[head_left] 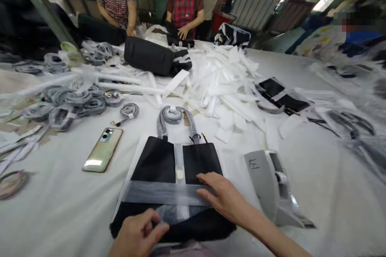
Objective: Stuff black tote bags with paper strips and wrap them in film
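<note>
A black handbag (157,160) lies flat on the white-covered table in front of me, its wrapped handles pointing away. Clear plastic film (141,192) crosses its front, and a pale strip (179,156) runs down the middle. My left hand (137,233) is closed at the lower front of the bag, thumb and fingers pinching a loose edge of the film. With fingers apart, my right hand (224,196) rests on the bag's right side, its fingertips touching the film. A coiled, wrapped strap (171,115) lies between the handles.
A phone (103,150) lies left of the bag, near coiled straps (78,98). On the right stands a grey tape dispenser (265,184). White foam strips (223,84) are heaped beyond, beside a dark bag (148,54). Several people work across the table.
</note>
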The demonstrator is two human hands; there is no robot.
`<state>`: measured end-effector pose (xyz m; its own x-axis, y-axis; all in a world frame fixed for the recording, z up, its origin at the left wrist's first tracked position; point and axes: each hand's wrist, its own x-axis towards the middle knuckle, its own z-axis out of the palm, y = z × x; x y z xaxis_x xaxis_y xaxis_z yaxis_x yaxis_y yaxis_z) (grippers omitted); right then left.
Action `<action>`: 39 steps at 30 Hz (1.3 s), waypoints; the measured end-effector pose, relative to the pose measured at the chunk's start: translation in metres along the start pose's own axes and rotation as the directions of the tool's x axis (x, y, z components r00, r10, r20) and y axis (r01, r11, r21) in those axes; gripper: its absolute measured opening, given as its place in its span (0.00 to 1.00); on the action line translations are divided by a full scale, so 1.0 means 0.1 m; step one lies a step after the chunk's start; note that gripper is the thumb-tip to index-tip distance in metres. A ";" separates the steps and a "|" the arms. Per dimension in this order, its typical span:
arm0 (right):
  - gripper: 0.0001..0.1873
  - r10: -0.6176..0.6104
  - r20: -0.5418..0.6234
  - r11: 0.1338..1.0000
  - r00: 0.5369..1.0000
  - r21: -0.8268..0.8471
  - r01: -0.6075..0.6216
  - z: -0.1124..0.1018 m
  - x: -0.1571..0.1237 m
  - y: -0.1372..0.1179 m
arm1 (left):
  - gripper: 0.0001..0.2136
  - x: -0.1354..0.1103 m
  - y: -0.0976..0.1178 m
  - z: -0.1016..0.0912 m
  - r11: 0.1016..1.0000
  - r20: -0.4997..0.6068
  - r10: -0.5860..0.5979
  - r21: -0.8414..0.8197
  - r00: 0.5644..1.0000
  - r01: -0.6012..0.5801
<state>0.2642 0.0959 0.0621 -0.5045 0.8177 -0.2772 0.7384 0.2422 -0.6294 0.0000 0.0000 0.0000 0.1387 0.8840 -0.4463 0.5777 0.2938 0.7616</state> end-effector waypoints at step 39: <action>0.13 0.073 0.123 0.997 0.990 0.017 -0.076 0.16 0.34 -0.06 | 0.05 0.10 0.17 0.02 0.702 -0.402 0.712 0.425 0.576 -0.571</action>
<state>0.2353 0.1137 0.0453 -0.5005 0.7626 -0.4097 0.7667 0.1708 -0.6188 0.0129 0.0130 0.0081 0.1682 0.8644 0.4738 0.6682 -0.4534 0.5899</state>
